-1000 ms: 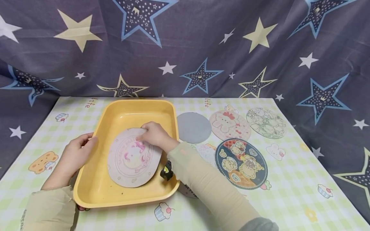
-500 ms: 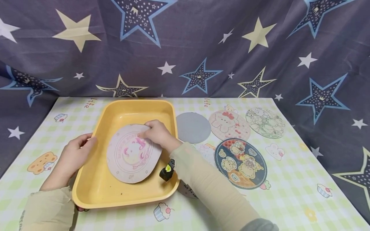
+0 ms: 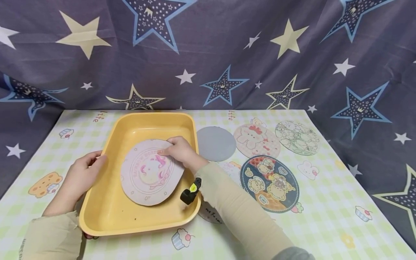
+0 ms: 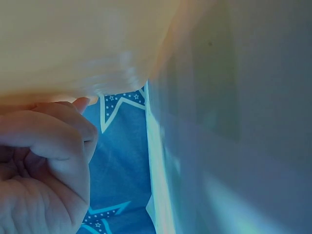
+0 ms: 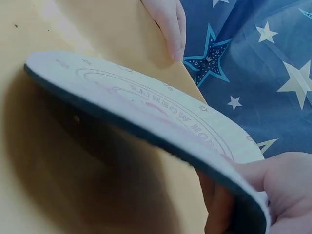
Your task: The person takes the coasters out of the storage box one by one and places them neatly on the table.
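Observation:
A deep yellow tray (image 3: 107, 221) sits at the left of the table. My left hand (image 3: 85, 170) holds its left rim; in the left wrist view the fingers (image 4: 58, 131) are curled under the tray's edge. My right hand (image 3: 182, 151) pinches a round pink mat (image 3: 146, 193) at its upper right edge, thumb on the printed face and fingers beneath. A pink horse picture and the lettering RAINBOW HOR decorate the mat. The right wrist view shows its dark underside (image 5: 117, 124) raised over the tray floor, casting a shadow, with the held edge bent.
Right of the tray lie a grey round mat (image 3: 217, 143), a pink rabbit mat (image 3: 256, 141), a green line-drawn mat (image 3: 298, 138) and a dark blue bear mat (image 3: 269, 184). Another mat (image 3: 210, 213) is partly under my right sleeve. A starry curtain (image 3: 208, 54) hangs behind the table.
My right hand has shifted slightly right, and the pink mat's lower edge has risen a little over the tray. My left hand keeps its hold on the rim.

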A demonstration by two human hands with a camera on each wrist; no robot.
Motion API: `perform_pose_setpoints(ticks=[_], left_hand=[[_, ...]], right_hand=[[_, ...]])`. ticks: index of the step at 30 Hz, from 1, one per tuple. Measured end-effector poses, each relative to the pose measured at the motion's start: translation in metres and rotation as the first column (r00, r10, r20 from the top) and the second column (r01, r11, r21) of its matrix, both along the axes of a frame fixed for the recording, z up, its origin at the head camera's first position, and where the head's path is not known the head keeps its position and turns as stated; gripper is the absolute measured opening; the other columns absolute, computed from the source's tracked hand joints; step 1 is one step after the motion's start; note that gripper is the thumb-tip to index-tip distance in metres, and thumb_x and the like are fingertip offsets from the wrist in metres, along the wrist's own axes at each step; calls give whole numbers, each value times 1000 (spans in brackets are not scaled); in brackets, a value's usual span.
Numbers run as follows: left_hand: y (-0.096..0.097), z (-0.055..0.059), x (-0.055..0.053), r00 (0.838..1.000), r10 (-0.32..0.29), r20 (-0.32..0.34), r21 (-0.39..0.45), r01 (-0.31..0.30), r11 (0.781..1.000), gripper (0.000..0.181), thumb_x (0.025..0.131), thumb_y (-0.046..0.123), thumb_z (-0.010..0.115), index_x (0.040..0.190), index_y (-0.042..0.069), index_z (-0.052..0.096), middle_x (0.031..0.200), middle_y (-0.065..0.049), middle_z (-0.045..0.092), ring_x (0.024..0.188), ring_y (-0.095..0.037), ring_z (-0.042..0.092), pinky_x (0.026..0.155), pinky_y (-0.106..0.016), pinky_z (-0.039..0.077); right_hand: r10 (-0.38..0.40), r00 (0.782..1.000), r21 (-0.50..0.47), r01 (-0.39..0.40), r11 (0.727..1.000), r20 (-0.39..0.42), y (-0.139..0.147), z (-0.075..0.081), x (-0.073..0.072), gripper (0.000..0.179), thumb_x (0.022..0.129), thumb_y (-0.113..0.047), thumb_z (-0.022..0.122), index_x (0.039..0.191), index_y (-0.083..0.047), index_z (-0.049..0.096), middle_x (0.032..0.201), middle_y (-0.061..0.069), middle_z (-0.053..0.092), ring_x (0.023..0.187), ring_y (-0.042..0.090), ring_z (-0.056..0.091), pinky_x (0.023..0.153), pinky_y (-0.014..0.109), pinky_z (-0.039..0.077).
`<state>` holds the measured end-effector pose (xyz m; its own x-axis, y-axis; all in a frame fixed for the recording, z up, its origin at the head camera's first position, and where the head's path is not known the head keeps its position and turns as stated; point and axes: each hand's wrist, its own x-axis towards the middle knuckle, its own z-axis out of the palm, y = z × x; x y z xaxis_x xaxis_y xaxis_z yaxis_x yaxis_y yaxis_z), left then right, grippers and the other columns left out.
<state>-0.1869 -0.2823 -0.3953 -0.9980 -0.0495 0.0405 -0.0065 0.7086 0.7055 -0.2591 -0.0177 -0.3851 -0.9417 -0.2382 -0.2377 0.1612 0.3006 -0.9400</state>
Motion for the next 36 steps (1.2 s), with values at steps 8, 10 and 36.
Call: perform_pose_setpoints(ticks=[8, 10, 36], left_hand=[[0, 0, 0, 1000, 0, -11, -6, -1, 1000, 59, 106, 38, 38, 138, -9, 50, 118, -30, 61, 75, 14, 45, 62, -8, 42], [0, 0, 0, 1000, 2, -10, -9, -2, 1000, 59, 106, 39, 38, 138, -9, 50, 117, -30, 61, 75, 13, 45, 62, -9, 42], [1, -1, -1, 1000, 14, -22, -17, -15, 1000, 58, 106, 36, 39, 137, -12, 49, 106, -26, 62, 69, 5, 48, 57, -13, 45]], right_hand=[[-22, 999, -39, 23, 999, 25, 1, 0, 0, 9, 85, -5, 76, 82, -1, 68, 68, 1, 60, 54, 10, 54, 48, 18, 45], [-27, 999, -59, 29, 998, 35, 1, 1, 0, 11, 85, -5, 75, 79, -2, 67, 66, 1, 59, 52, 10, 54, 47, 18, 45], [-72, 993, -375, 103, 921, 96, 9, 34, 5, 24, 89, -2, 70, 111, 7, 67, 71, 2, 65, 54, 10, 62, 51, 20, 53]])
